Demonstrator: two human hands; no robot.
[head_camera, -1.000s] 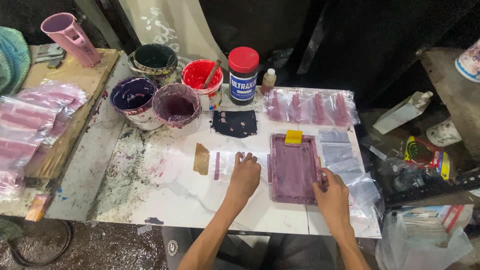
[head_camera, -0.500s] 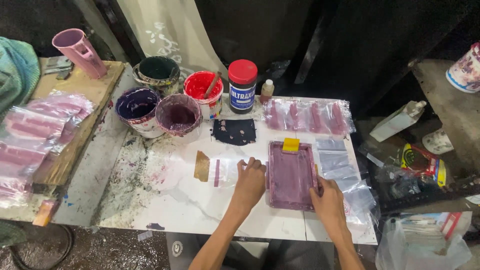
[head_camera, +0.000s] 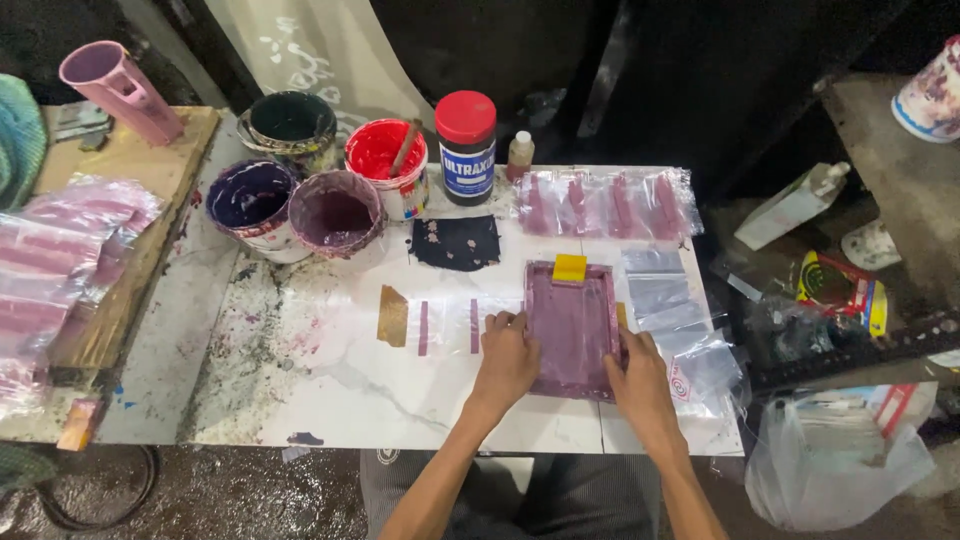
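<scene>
My left hand (head_camera: 507, 358) and right hand (head_camera: 640, 375) press flat, fingers spread, on opposite edges of the purple screen frame (head_camera: 572, 326) lying on the table (head_camera: 330, 390). Uneven pressure could shift it and smear ink.

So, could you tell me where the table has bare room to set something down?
Bare white top lies left of the left hand, below the tan card and the purple pots. Crowded: the back row of pots, and the bags right of the purple frame.
</scene>
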